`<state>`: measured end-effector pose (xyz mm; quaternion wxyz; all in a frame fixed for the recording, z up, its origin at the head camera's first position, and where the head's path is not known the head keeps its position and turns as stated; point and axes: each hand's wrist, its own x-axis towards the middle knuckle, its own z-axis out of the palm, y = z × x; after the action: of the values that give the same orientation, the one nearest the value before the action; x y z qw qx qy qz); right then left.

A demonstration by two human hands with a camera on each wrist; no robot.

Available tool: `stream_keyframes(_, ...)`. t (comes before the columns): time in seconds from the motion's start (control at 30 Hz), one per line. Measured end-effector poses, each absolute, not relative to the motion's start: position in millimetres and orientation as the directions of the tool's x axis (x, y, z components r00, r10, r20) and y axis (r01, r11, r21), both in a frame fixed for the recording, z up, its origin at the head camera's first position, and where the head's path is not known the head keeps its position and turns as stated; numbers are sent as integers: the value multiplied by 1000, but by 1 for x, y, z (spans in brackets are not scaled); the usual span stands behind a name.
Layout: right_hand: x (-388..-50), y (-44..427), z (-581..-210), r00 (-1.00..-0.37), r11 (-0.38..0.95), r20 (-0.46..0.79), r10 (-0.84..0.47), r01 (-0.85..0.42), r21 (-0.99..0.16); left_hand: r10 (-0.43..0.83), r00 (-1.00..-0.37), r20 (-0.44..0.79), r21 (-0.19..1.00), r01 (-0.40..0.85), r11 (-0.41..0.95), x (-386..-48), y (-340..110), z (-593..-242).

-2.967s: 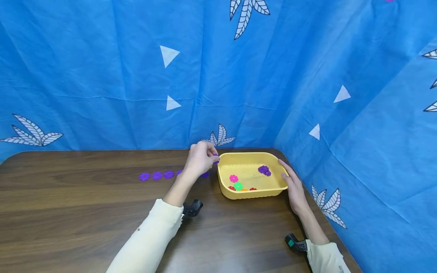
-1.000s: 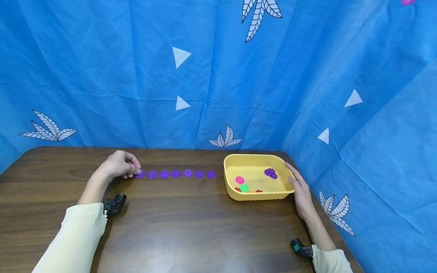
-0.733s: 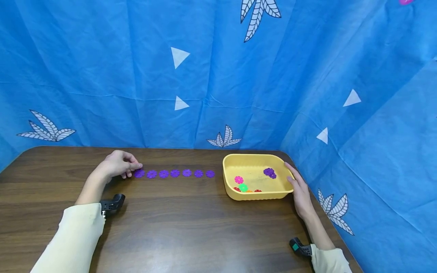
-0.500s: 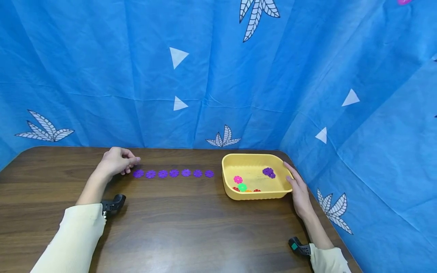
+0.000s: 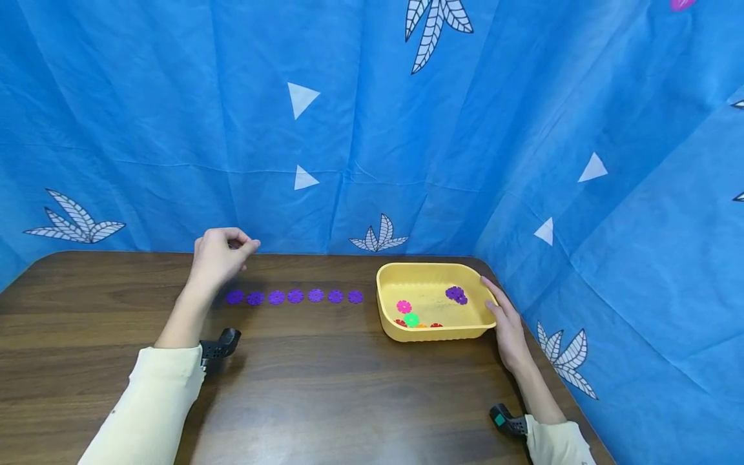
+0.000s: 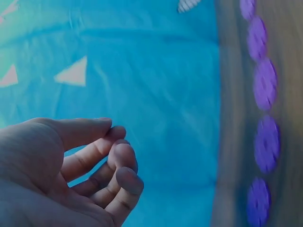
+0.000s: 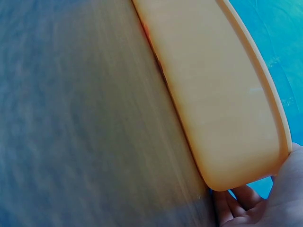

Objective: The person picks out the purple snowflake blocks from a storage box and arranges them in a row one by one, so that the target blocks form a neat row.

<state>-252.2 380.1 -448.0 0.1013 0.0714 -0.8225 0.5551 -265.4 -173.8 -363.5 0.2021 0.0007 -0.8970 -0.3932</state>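
My left hand point(image 5: 219, 258) is raised over the table near the left end of a row of several purple flower-shaped plastic discs point(image 5: 295, 296). In the left wrist view its fingers point(image 6: 90, 158) are loosely curled. The thumb tip meets the index fingertip, with nothing visible between them. The purple discs point(image 6: 267, 143) lie flat beyond, apart from that hand. My right hand point(image 5: 507, 332) grips the right end of a yellow plastic basket point(image 5: 436, 334), thumb at the rim and fingers outside. Inside are a small purple disc pile point(image 5: 456, 294), a pink disc point(image 5: 403, 307), a green disc point(image 5: 411, 320) and partly hidden red and orange ones.
The brown wooden table point(image 5: 325, 387) has its back edge against a blue patterned curtain point(image 5: 244, 129). Another curtain section point(image 5: 651, 258) runs along the right side, close to the right arm. A black wrist camera point(image 5: 221, 344) sits on the left wrist.
My left hand carried a purple disc from the basket's side to the row's left end and let it go. It has since lifted and moved right. The right hand stays at the basket.
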Motion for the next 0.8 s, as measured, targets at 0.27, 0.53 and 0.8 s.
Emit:
stream_keyframes(0.27,-253,380,-451,-963,354,268,-14,-255,-900,-115,-929,353,753,208,624,-271,-119,-359)
stream_keyframes(0.53,-253,381,-451,-960,358,279,-9,-264,-896,-61,-937,344,778,247,577,-280,-51,-360)
stream_keyframes(0.8,-252,380,-452,-965,353,261,-8,-247,-902,-9,-929,371,748,293,596,-280,23,-366)
